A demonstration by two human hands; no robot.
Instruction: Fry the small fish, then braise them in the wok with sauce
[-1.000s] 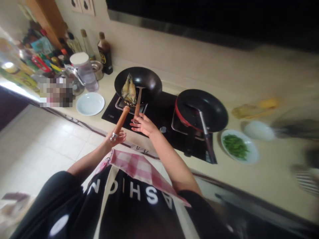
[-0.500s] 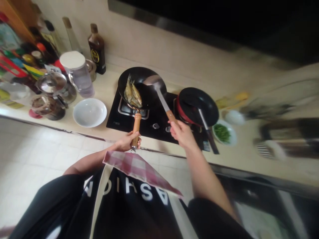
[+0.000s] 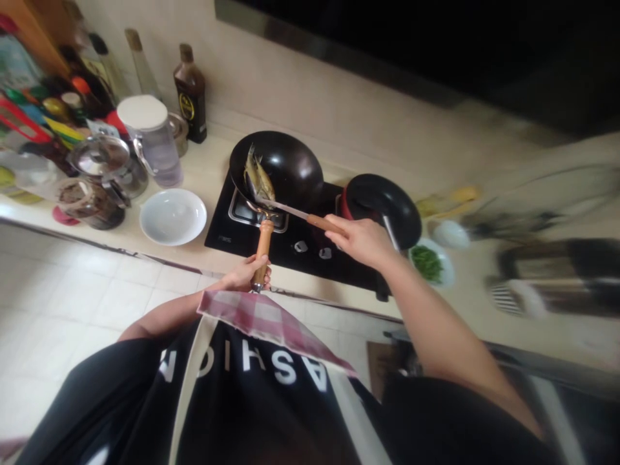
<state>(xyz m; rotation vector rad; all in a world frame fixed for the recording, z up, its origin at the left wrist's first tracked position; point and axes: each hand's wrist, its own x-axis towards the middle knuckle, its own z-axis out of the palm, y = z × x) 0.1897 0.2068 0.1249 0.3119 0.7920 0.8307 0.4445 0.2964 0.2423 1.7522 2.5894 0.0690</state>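
Note:
My left hand [image 3: 247,272] is closed around the wooden handle of a black wok [image 3: 295,165], which stands tilted over the left burner of the stove [image 3: 227,236]. Browned fish [image 3: 260,174] lie together on the wok's left side. With my right hand [image 3: 361,239] I grip the wooden handle of a metal spatula [image 3: 295,211]. It reaches left across the near side of the wok, its blade down by the lower end of the fish. Exactly how the blade touches them cannot be made out.
Left of the stove is a white bowl [image 3: 173,217], with a lidded pitcher [image 3: 157,145], a jar [image 3: 90,203] and a dark bottle [image 3: 190,93] behind and beside it. On the right are a red-sided pan [image 3: 382,200] and a bowl of chopped greens [image 3: 429,263].
My right hand has swung the spatula from above the wok's right side down to its near edge by the fish. My left hand keeps its hold on the wok handle.

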